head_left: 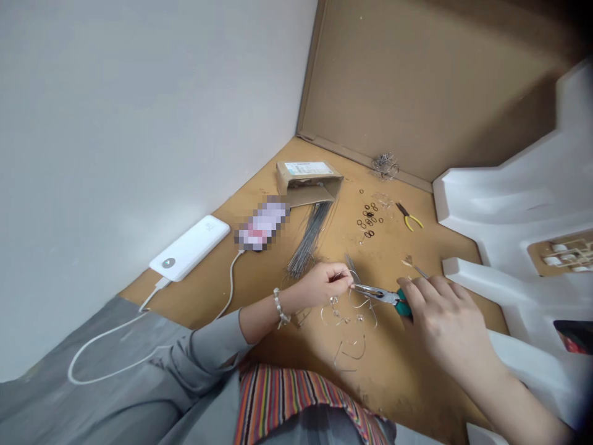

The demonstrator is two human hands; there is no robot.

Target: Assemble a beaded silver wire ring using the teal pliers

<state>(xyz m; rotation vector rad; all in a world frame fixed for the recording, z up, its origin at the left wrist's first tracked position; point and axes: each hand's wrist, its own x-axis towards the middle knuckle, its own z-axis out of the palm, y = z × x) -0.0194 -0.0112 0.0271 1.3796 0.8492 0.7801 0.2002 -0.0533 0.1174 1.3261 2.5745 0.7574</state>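
Over tabletop (393,352) toward near edge — pinching wire (354,274) with left hand (330,282) — clasping green-handled pliers (382,295) with right hand (442,315) closed.

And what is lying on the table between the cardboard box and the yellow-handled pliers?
In the head view, scattered dark rings and some small, clear-looking pieces lie there.

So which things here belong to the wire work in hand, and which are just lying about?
Likely in the work:
green-handled pliers, in the right hand
wire bundle
bent wire pieces
yellow-handled pliers, set down

Apparently just lying about:
white power bank
pixelated device
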